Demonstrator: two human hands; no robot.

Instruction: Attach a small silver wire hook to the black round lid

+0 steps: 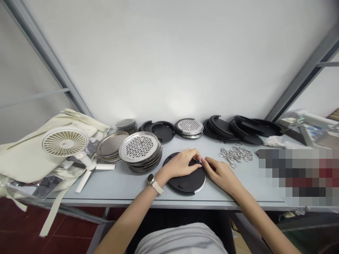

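Note:
A round black holder [185, 180] lies flat on the table in front of me, with a silver metal rim [201, 186] showing at its right front edge. My left hand [183, 163], with a watch [151, 179] on its wrist, reaches over the holder, thumb and index finger pinched at its far right edge. My right hand [217, 173] meets it there, fingers closed together. A small shiny metal piece [198, 161] shows between the fingertips; its shape is mostly hidden. Right of my hands lies a pile of wire hooks and rings [235, 155].
Stacked metal grater discs [140, 150] and plain metal discs [112, 145] stand to the left. Along the wall are a perforated disc stack [189, 127] and black holders [224, 128]. A small fan [65, 143] and a cream bag [29, 155] occupy the far left.

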